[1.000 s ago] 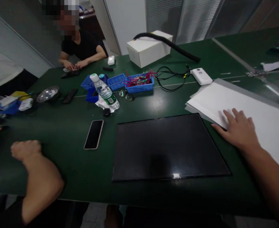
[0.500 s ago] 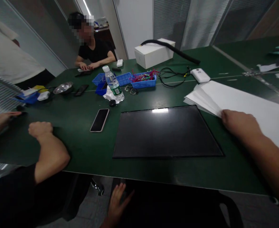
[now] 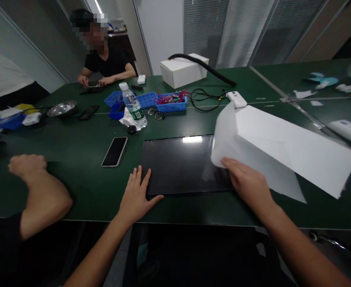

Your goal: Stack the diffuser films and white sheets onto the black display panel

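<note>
A flat black screen panel [image 3: 178, 167] lies on the green table. My left hand [image 3: 137, 195] is open, fingers spread, at the panel's lower left corner. Between the fingers of my right hand [image 3: 247, 179] is the edge of a thin translucent sheet [image 3: 227, 135], curled up and hanging over the panel's right part. The sheet's other end trails across a stack of white paper [image 3: 289, 139] to the right. Some of the panel's right side is hidden by the sheet and my right hand.
A phone [image 3: 114, 152], a water bottle [image 3: 133, 107] and a blue tray of wires [image 3: 171, 103] stand left and behind. A white box [image 3: 183, 71] is farther back. A neighbour's forearm [image 3: 45, 183] rests at left; another person [image 3: 106, 63] sits opposite.
My right hand has moved left from the paper stack, bringing a translucent sheet over the panel. My left hand has risen from below the table edge to the panel's corner.
</note>
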`<state>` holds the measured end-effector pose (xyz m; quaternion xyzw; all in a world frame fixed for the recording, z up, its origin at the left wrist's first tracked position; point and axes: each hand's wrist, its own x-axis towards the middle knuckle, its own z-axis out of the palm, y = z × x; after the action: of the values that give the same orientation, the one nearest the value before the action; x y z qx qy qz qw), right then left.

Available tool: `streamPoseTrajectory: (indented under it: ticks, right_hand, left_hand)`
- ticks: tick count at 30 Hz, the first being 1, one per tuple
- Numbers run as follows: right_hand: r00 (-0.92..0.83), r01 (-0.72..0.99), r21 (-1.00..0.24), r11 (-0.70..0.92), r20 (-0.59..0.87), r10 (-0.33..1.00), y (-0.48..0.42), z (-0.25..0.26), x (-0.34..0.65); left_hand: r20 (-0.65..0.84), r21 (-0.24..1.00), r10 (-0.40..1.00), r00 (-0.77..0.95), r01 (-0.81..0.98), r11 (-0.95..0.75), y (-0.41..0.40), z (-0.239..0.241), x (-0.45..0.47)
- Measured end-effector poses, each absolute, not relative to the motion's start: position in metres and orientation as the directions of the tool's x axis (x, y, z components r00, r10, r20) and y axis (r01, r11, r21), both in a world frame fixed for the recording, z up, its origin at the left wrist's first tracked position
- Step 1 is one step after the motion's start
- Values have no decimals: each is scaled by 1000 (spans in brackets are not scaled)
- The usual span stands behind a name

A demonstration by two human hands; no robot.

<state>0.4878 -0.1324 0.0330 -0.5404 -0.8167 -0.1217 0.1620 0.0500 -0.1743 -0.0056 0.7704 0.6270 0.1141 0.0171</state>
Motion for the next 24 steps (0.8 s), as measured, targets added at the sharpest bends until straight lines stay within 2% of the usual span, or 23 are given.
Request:
streamPoseTrajectory:
  ticks: [3, 7, 11, 13, 19, 24]
  right_hand:
    - [-492, 847, 11, 531, 394, 777, -146, 17, 447]
    - [-573, 774, -27, 633, 394, 718, -159, 6, 408]
    - [-626, 709, -80, 700, 385, 678, -167, 7, 387]
    - [-650, 679, -105, 726, 374, 662, -166, 9, 385]
    - [-702, 594, -187, 783, 355, 617, -164, 10, 393]
    - [-677, 579, -238, 780, 392, 623, -159, 18, 414]
  left_hand:
    - [147, 201, 972, 182, 957, -210, -170, -12, 51]
    - [149, 268, 979, 138, 947, -175, -169, -5, 56]
    - [144, 388, 990, 4, 920, -60, -173, 4, 58]
    - [161, 454, 987, -21, 889, -56, -174, 6, 56]
    - [263, 566, 965, 17, 807, -169, -174, 9, 48]
    - [326, 587, 940, 105, 757, -288, -176, 9, 42]
